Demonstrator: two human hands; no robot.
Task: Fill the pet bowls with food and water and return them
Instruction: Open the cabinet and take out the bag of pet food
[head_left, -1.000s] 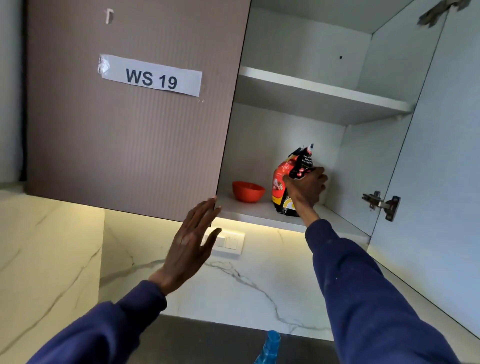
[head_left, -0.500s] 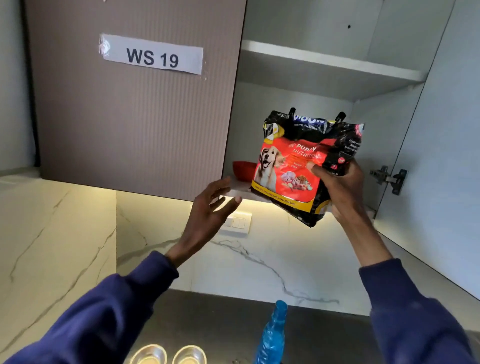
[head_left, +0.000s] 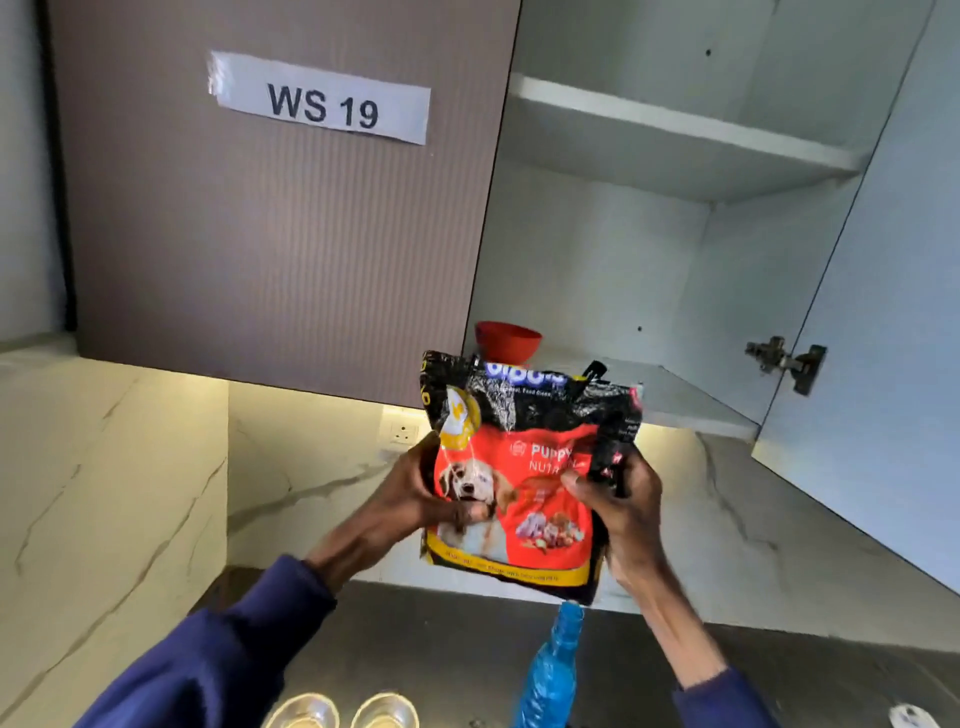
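- Head view shows both hands gripping a puppy food bag (head_left: 524, 483) in the air, in front of the open cupboard (head_left: 675, 260) and above the dark desk (head_left: 415, 639).
- Left hand (head_left: 415, 499) clasps the bag's left edge, thumb across the printed dog; right hand (head_left: 618, 504) pinches the right edge, fingers wrapped behind.
- Bag stands nearly upright, printed face towards the wearer. Its long axis runs top to bottom, black top band up and leaning slightly away, yellow bottom strip down.
- Two metal bowls (head_left: 343, 714) sit on the desk at the frame's lower edge, side by side; a blue bottle (head_left: 550, 670) stands just to their right, under the bag.
- Step in hand, as I judge it: bringing the bag down to open and pour.
- Done well: keep the top uppermost until the seal is open, lower it clear of the bottle's neck, then tip one top corner over a bowl.
- Whether the top is already open cannot be told.
- A red bowl (head_left: 508, 340) remains on the cupboard shelf behind.
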